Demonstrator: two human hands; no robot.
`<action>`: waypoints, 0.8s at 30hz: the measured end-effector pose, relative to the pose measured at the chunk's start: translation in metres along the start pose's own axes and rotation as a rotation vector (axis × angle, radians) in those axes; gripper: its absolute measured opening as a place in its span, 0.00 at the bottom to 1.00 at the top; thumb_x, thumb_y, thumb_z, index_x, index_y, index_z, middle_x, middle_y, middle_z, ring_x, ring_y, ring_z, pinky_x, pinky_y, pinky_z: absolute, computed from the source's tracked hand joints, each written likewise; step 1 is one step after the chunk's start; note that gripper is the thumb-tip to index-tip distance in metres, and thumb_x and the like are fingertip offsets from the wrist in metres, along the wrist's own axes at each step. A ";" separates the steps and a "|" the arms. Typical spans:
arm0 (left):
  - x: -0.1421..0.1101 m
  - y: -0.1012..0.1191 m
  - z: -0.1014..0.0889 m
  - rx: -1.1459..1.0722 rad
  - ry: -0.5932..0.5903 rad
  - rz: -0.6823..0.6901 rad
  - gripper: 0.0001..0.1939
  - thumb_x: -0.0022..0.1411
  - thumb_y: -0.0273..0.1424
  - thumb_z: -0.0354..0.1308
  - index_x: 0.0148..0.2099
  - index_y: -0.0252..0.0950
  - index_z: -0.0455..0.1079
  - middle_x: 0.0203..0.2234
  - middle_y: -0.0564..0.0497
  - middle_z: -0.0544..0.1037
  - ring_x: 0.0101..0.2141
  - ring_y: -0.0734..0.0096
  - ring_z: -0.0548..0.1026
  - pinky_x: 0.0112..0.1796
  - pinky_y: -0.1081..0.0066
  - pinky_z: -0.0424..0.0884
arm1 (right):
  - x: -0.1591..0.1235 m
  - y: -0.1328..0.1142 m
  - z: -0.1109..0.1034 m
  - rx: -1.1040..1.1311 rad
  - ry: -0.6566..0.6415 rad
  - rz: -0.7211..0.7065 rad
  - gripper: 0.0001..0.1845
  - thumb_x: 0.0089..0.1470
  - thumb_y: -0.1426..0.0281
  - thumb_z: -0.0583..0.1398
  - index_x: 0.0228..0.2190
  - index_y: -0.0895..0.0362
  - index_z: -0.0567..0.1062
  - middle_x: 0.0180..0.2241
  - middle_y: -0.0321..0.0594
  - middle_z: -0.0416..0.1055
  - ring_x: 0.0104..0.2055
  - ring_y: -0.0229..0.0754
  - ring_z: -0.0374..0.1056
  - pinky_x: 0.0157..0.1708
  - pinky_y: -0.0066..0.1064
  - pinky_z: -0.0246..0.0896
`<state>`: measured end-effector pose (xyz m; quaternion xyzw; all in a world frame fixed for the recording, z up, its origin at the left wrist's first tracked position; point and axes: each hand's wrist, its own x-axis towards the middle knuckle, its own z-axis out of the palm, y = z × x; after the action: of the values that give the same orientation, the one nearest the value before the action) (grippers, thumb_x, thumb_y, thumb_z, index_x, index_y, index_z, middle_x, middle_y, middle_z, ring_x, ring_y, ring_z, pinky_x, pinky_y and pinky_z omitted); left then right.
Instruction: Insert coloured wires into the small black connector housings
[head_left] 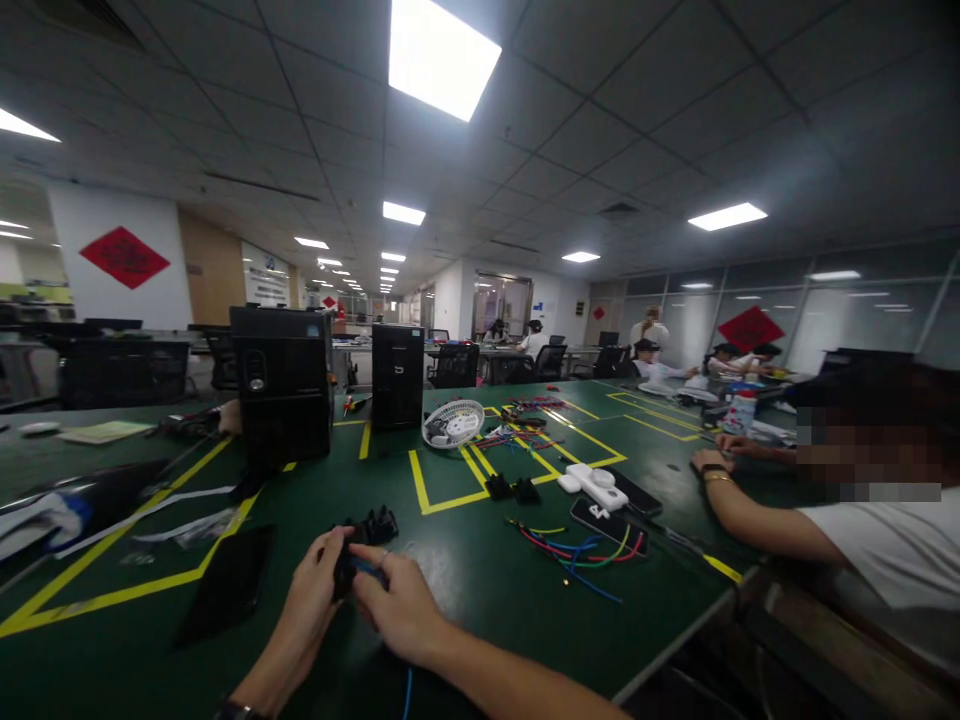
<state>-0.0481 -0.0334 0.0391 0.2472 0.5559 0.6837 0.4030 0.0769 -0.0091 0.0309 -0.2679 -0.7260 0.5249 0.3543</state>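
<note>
In the head view my left hand (321, 580) is closed around a small black block-like part (343, 572) above the green table. My right hand (405, 605) presses against the same part, its fingers pinched on a blue wire (409, 692) whose tail hangs below the wrist. Where the wire meets the part is hidden by my fingers. Just beyond my hands lies a black clip-like part (379, 524). To the right, two small black blocks (527, 490) rest on the table, and a bundle of red, blue, green and yellow wires (577, 550) is spread nearer the front.
Two black computer cases (281, 390) stand at the back left, with a white basket (453, 425) beside them. A white power strip (594, 487) and dark phones lie to the right. A co-worker's arm (757, 525) rests at the right edge. A black flat sheet (229, 585) lies left.
</note>
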 end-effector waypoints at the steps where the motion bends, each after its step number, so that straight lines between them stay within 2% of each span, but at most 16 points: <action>1: -0.001 0.001 -0.002 0.044 0.016 0.033 0.13 0.57 0.41 0.54 0.42 0.42 0.67 0.25 0.50 0.70 0.21 0.67 0.70 0.18 0.71 0.66 | -0.001 -0.003 -0.001 -0.044 0.034 -0.010 0.20 0.55 0.69 0.54 0.50 0.54 0.71 0.24 0.34 0.69 0.23 0.35 0.62 0.23 0.24 0.56; 3: -0.004 0.001 -0.003 0.130 0.019 0.106 0.13 0.58 0.42 0.53 0.42 0.41 0.67 0.23 0.52 0.69 0.21 0.68 0.70 0.19 0.72 0.66 | 0.001 -0.014 -0.008 -0.152 0.108 -0.054 0.15 0.55 0.70 0.54 0.43 0.56 0.75 0.28 0.36 0.73 0.28 0.37 0.67 0.28 0.25 0.59; 5: -0.008 -0.001 -0.001 0.163 -0.017 0.140 0.17 0.58 0.45 0.53 0.43 0.39 0.65 0.21 0.54 0.68 0.20 0.69 0.69 0.19 0.72 0.64 | 0.007 -0.029 -0.021 -0.272 0.126 -0.109 0.11 0.54 0.71 0.56 0.35 0.57 0.78 0.30 0.38 0.75 0.32 0.39 0.69 0.31 0.26 0.59; 8: -0.008 -0.002 0.007 0.018 -0.054 0.164 0.22 0.57 0.48 0.52 0.46 0.38 0.63 0.23 0.56 0.68 0.21 0.72 0.68 0.20 0.73 0.64 | 0.013 -0.046 -0.031 -0.388 0.125 -0.179 0.09 0.54 0.71 0.57 0.29 0.59 0.77 0.27 0.38 0.74 0.31 0.39 0.69 0.29 0.26 0.57; 10: -0.002 0.006 0.005 -0.178 0.022 0.237 0.19 0.57 0.46 0.53 0.46 0.39 0.62 0.26 0.56 0.68 0.23 0.74 0.69 0.24 0.74 0.66 | 0.003 -0.047 -0.025 -0.403 0.143 -0.224 0.11 0.57 0.70 0.55 0.30 0.59 0.76 0.26 0.38 0.74 0.29 0.38 0.68 0.28 0.25 0.57; 11: 0.004 0.012 0.001 -0.289 0.092 0.265 0.16 0.59 0.44 0.53 0.45 0.40 0.62 0.27 0.56 0.68 0.25 0.75 0.69 0.25 0.74 0.67 | -0.006 -0.043 -0.019 -0.412 0.132 -0.245 0.12 0.58 0.69 0.53 0.30 0.59 0.75 0.26 0.38 0.74 0.29 0.37 0.68 0.28 0.25 0.56; 13: 0.015 0.024 -0.015 -0.479 0.279 0.237 0.09 0.61 0.39 0.50 0.40 0.40 0.61 0.26 0.57 0.67 0.24 0.77 0.69 0.26 0.74 0.67 | -0.026 -0.034 -0.009 -0.455 0.059 -0.269 0.12 0.60 0.69 0.52 0.32 0.58 0.75 0.27 0.38 0.73 0.29 0.37 0.69 0.29 0.25 0.56; 15: 0.024 0.029 -0.029 -0.535 0.364 0.200 0.07 0.63 0.37 0.47 0.38 0.39 0.60 0.24 0.57 0.66 0.22 0.77 0.69 0.25 0.74 0.67 | -0.037 -0.029 -0.008 -0.491 0.002 -0.262 0.13 0.60 0.69 0.51 0.33 0.57 0.74 0.27 0.37 0.73 0.29 0.38 0.68 0.28 0.25 0.56; 16: 0.025 0.028 -0.031 -0.529 0.360 0.178 0.06 0.63 0.36 0.48 0.38 0.39 0.60 0.23 0.57 0.67 0.22 0.77 0.69 0.24 0.74 0.67 | -0.036 -0.032 -0.011 -0.492 0.018 -0.262 0.13 0.61 0.69 0.51 0.33 0.56 0.74 0.26 0.37 0.73 0.28 0.38 0.68 0.28 0.26 0.56; 18: 0.023 0.016 -0.025 -0.481 0.253 0.117 0.07 0.63 0.35 0.50 0.39 0.38 0.62 0.23 0.55 0.68 0.21 0.75 0.69 0.23 0.74 0.66 | -0.016 -0.052 -0.022 -0.469 0.137 -0.287 0.12 0.60 0.69 0.51 0.33 0.57 0.74 0.26 0.37 0.72 0.28 0.38 0.67 0.28 0.26 0.55; 20: 0.014 -0.001 -0.007 -0.419 0.036 0.025 0.10 0.62 0.37 0.51 0.41 0.37 0.63 0.25 0.52 0.72 0.22 0.73 0.71 0.23 0.73 0.67 | 0.020 -0.086 -0.027 -0.434 0.249 -0.348 0.11 0.59 0.68 0.52 0.35 0.58 0.74 0.26 0.37 0.71 0.28 0.37 0.65 0.29 0.27 0.56; 21: 0.008 -0.009 0.004 -0.387 -0.070 -0.031 0.12 0.62 0.39 0.51 0.41 0.36 0.64 0.25 0.50 0.73 0.22 0.72 0.72 0.23 0.72 0.67 | 0.039 -0.105 -0.023 -0.402 0.259 -0.365 0.10 0.58 0.68 0.53 0.36 0.58 0.74 0.24 0.35 0.69 0.26 0.37 0.64 0.27 0.26 0.55; 22: 0.002 -0.016 0.014 -0.360 -0.165 -0.070 0.14 0.61 0.41 0.51 0.41 0.35 0.64 0.25 0.49 0.74 0.22 0.71 0.72 0.23 0.72 0.67 | 0.058 -0.123 -0.015 -0.335 0.216 -0.361 0.10 0.58 0.68 0.53 0.36 0.58 0.74 0.22 0.33 0.66 0.24 0.35 0.61 0.25 0.25 0.54; 24: -0.008 -0.025 0.027 -0.289 -0.275 -0.112 0.16 0.59 0.42 0.54 0.40 0.34 0.66 0.27 0.47 0.75 0.24 0.70 0.73 0.24 0.72 0.67 | 0.092 -0.153 0.017 -0.120 0.018 -0.284 0.11 0.58 0.69 0.53 0.39 0.59 0.72 0.18 0.30 0.61 0.19 0.32 0.57 0.22 0.24 0.53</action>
<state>-0.0152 -0.0238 0.0231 0.2468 0.4047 0.6927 0.5436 0.0050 0.0039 0.1945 -0.1877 -0.7834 0.4228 0.4150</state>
